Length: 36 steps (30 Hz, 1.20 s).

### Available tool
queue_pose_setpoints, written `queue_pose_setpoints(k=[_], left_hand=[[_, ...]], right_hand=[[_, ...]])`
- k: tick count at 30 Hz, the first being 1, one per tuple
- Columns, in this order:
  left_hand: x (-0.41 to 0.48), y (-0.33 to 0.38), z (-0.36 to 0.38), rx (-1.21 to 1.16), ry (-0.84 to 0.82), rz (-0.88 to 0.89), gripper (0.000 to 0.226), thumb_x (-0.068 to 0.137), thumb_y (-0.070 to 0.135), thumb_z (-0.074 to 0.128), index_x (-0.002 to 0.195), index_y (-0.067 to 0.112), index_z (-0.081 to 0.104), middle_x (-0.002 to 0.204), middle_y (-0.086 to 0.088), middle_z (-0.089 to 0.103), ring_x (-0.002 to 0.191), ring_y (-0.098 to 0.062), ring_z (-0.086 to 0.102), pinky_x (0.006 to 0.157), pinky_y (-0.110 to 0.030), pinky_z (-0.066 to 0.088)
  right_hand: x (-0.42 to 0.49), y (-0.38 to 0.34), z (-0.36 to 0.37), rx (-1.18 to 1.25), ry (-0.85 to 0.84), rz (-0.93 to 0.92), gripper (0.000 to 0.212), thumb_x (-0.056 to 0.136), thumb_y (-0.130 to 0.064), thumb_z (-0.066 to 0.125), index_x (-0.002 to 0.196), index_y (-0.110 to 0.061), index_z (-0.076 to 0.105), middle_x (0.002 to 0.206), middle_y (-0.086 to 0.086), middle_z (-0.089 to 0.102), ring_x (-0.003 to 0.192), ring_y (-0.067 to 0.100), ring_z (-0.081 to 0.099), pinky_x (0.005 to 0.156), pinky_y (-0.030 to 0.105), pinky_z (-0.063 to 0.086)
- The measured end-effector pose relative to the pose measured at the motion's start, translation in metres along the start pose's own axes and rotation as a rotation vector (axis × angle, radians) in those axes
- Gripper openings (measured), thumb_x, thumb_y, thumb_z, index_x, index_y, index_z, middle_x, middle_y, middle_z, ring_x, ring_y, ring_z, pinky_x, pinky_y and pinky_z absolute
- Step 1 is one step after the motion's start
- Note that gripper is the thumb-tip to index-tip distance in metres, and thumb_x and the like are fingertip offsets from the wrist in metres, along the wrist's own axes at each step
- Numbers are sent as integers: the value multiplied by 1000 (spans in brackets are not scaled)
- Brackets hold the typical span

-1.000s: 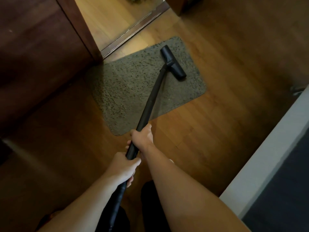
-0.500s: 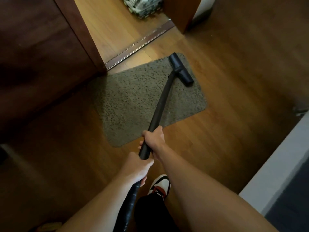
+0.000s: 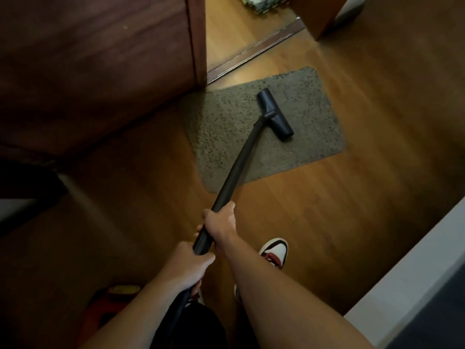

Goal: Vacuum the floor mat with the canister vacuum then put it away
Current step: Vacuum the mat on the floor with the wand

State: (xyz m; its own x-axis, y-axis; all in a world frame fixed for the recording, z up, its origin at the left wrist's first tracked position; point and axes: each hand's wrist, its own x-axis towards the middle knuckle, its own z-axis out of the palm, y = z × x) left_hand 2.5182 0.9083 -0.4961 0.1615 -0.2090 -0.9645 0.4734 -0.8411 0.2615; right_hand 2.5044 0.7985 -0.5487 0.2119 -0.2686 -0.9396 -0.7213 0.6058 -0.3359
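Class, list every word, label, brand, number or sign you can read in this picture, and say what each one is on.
None can be read.
Black wand and nozzle: no lettering shows.
Shoe: red and white panels, no legible mark.
Red object with a yellow patch, lower left: too dark and blurred to tell.

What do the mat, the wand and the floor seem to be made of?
The mat looks like textile pile: grey-green, speckled, fuzzy surface. The wand is smooth black with a faint sheen, probably plastic, possibly painted metal. The floor seems wood or laminate: brown planks with seams and a soft gloss.
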Motion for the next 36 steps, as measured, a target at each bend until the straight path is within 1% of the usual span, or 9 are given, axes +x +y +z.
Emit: queue_pose_setpoints(k=[5,9,15,19,22,25,28,31,36], left_hand=[[-17,-47,-33,2,45,32,20,87,17,61,70,12,51,53,-4,44,45,-19,43,54,-32,36],[-29,-77,-49,15,104,73,18,88,19,61,74,9,54,58,-9,49,51,-23,48,55,-32,38],[-41,-122,-52,-31,168,111,15,91,26,62,87,12,59,58,-6,58,40,-15,53,41,-24,40],[-35,-128,-38,-78,154,127,14,91,22,62,81,12,58,53,-3,55,36,-15,49,39,-26,37],[-29,-120,-23,-70,141,117,14,91,20,59,80,12,59,55,-8,56,37,-19,49,38,-26,38],[-22,-102,-9,-36,154,120,10,91,23,59,87,14,61,65,-11,63,43,-22,55,41,-28,43],[-14,-71,5,59,178,141,6,90,23,60,86,19,62,70,-5,65,53,-17,60,47,-26,45],[-5,-33,23,92,150,155,8,90,22,59,82,21,57,56,4,53,41,-9,49,43,-21,38],[13,25,65,100,92,137,7,91,27,59,89,20,61,60,-1,59,40,-15,53,42,-24,45]], right_hand=[[-22,27,48,-10,-10,-6,46,99,-10,57,132,-24,29,104,17,59,58,20,64,51,34,58],[-34,54,78,67,25,-92,41,96,-7,59,129,-21,39,90,11,58,55,16,61,50,29,54],[-42,98,108,201,16,-111,42,91,2,59,124,-22,48,83,10,53,54,14,56,50,29,51],[-37,108,98,171,23,-118,44,93,-1,59,130,-23,47,79,8,55,51,12,56,49,28,51],[-32,103,82,162,27,-113,43,92,-2,60,129,-20,48,78,6,54,51,12,55,49,28,51],[-27,89,61,164,22,-104,44,91,-2,62,130,-19,47,81,8,54,52,12,55,47,27,50],[-18,66,35,180,38,-95,46,91,-2,61,132,-16,46,83,10,54,51,12,55,47,27,50],[-6,40,2,204,65,-87,46,92,-1,61,133,-16,46,82,10,53,50,13,54,47,27,50],[16,5,-60,248,107,-80,43,92,2,61,129,-16,47,76,11,51,48,16,52,46,28,48]])
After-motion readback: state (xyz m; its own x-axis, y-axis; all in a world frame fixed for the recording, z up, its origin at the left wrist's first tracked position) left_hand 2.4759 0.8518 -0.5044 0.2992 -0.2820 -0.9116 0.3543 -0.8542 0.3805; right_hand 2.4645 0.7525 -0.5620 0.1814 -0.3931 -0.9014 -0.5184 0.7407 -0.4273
